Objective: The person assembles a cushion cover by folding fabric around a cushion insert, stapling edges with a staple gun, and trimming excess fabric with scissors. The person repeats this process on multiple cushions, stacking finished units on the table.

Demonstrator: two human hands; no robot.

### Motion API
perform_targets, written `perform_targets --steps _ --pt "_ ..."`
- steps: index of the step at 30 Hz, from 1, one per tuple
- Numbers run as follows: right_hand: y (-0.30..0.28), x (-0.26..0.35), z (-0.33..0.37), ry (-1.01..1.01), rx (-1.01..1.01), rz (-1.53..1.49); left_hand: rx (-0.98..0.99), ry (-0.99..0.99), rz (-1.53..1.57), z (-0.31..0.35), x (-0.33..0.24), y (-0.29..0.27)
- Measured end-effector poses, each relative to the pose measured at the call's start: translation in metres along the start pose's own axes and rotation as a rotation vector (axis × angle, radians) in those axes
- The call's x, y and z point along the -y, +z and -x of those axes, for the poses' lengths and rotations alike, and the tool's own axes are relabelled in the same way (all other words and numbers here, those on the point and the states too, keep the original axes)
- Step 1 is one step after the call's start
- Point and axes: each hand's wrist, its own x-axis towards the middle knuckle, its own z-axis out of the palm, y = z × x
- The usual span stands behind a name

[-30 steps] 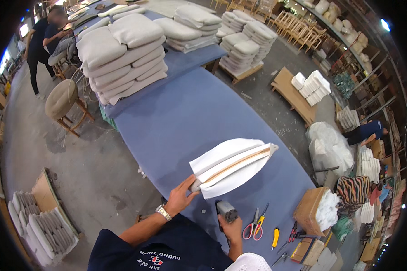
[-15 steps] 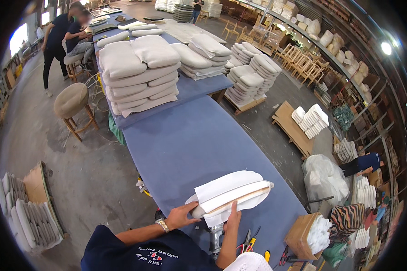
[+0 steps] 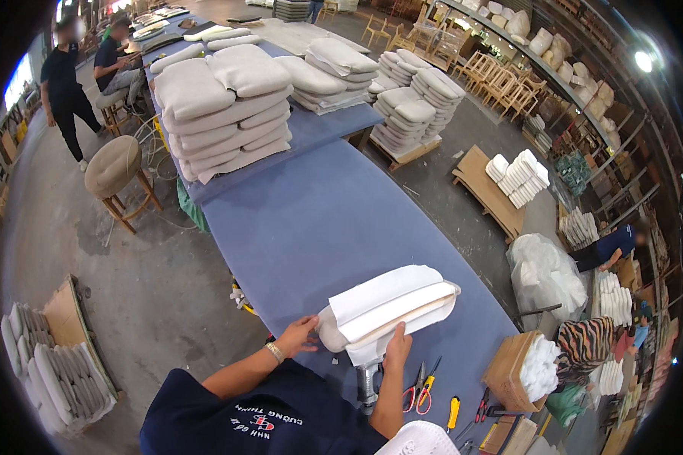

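A seat cushion wrapped in loose white fabric [image 3: 391, 307] lies on the blue table [image 3: 311, 220] in front of me, a wooden edge showing along its side. My left hand [image 3: 298, 334] rests on the cushion's near left end. My right hand [image 3: 397, 348] pinches the white fabric at its lower edge. Just below my right hand a grey staple gun [image 3: 368, 383] stands on the table, untouched.
Scissors with red and orange handles [image 3: 419, 388], a yellow cutter [image 3: 453, 413] and pliers [image 3: 481, 408] lie at the near right. Stacks of grey cushions [image 3: 220, 106] fill the table's far end. A round stool [image 3: 112, 171] stands left. Two people are at the far left.
The cushion has come down from tilted up in my left hand to lying flat. My right hand let go of the staple gun and took hold of the fabric edge.
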Motion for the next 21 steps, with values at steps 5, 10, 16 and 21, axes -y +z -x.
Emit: perform_targets --steps 5,10,16,21 --pt "0.020 0.045 0.020 -0.275 0.066 0.204 0.015 0.049 0.498 -0.030 -0.001 0.015" --pt "0.022 0.054 0.020 -0.298 0.166 0.093 -0.056 0.431 0.535 -0.007 -0.029 0.012" --pt "0.049 0.040 0.030 0.060 0.481 -0.478 -0.099 1.216 -0.080 0.104 -0.149 0.059" --pt "0.055 0.003 0.053 -0.134 0.779 -0.056 -0.137 1.259 -0.470 0.124 -0.140 0.072"
